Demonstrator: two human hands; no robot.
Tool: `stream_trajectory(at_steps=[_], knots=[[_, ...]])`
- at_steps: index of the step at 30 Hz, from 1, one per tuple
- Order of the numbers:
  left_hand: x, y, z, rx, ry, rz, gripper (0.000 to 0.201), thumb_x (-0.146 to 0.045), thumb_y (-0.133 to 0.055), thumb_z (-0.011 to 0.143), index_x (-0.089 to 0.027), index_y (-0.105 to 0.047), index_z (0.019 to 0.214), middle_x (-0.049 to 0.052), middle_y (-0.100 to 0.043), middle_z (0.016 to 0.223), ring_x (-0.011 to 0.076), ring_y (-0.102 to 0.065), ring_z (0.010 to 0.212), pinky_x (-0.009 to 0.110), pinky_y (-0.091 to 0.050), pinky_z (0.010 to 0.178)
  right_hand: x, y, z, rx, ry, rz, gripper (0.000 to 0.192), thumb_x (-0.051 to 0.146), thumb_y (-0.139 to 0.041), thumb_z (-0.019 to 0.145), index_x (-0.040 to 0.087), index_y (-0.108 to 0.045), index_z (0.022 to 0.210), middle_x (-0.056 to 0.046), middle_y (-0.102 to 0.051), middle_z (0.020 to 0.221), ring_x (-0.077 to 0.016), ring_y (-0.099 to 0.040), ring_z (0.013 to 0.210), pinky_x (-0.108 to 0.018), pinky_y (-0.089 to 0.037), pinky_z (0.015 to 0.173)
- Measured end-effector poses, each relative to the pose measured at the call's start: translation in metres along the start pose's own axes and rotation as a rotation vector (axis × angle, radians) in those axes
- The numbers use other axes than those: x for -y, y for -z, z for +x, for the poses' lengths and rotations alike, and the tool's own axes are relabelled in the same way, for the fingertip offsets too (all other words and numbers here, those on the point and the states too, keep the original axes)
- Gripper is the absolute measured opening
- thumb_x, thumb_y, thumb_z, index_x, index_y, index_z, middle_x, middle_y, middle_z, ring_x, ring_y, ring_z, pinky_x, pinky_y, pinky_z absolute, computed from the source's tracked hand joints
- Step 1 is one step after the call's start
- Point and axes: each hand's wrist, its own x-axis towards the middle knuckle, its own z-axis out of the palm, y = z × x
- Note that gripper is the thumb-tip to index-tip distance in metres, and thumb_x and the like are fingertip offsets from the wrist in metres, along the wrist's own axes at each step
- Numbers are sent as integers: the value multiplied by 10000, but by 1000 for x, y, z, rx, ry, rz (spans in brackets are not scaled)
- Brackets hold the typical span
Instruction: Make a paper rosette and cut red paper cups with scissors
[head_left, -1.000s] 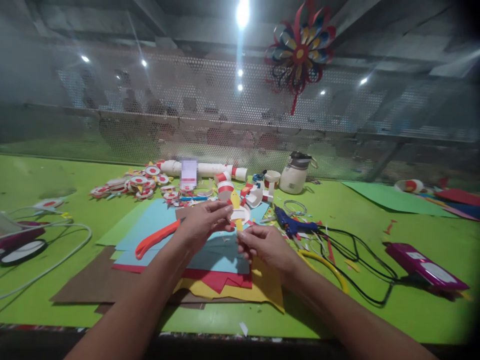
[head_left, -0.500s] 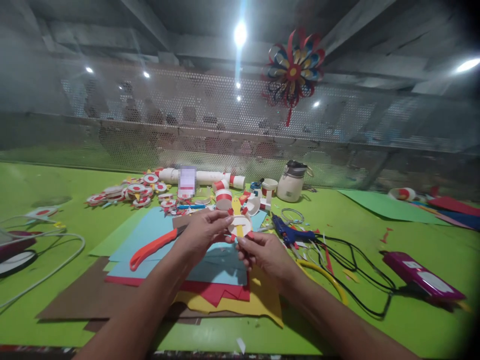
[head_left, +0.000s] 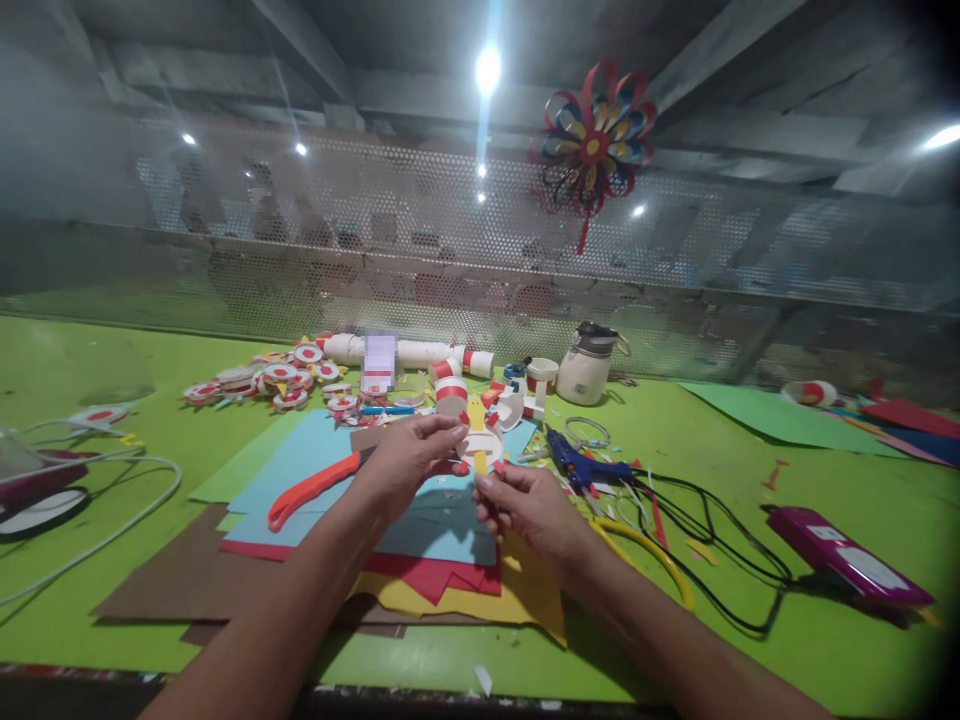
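Both my hands meet above the stacked coloured paper sheets [head_left: 315,470]. My left hand [head_left: 409,458] pinches the left rim of a small round white paper piece [head_left: 480,447] with a yellow strip and red tabs. My right hand [head_left: 525,508] pinches the same piece from below, at the end of the yellow strip. The piece is held in the air, just above the blue sheet. An orange-handled cutter [head_left: 311,488] lies on the blue sheet to the left of my left hand.
A blue glue gun [head_left: 581,462] with black cable lies right of my hands. Finished red-and-white paper rounds [head_left: 277,378], a white tube [head_left: 409,352] and a white jar [head_left: 589,365] stand behind. A magenta device [head_left: 847,555] lies at the right, white cable [head_left: 112,490] at the left.
The paper piece and both hands stayed together and shifted slightly; my fingers turned the piece so its round white face shows more. The view tilted a little.
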Motion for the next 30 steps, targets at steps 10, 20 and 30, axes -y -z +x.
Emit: stream_trajectory(at_steps=[10, 20, 30], knots=[[-2, -5, -5, 29, 5, -19, 279, -284, -780, 631, -110, -661, 813, 25, -633, 744, 90, -571, 630, 215, -492, 566, 3, 2, 3, -43, 11, -20, 402, 488, -736, 636, 102, -628, 666, 4, -599, 536, -60, -495, 420, -194, -370, 417], [0, -3, -4, 38, -5, -30, 223, -259, -766, 650, -109, -671, 785, 19, -627, 716, 74, -557, 591, 207, -493, 565, -1, 4, 4, -23, 0, 18, 371, 454, -745, 652, 95, -655, 684, -3, -615, 553, -56, -502, 431, -192, -383, 428], [1, -1, -1, -9, -1, -56, 216, -232, -759, 661, -98, -670, 806, 20, -624, 709, 49, -540, 550, 196, -492, 563, -2, 4, 2, 22, -39, 55, 323, 392, -785, 622, 101, -670, 701, -8, -633, 576, -63, -524, 463, -202, -408, 465]])
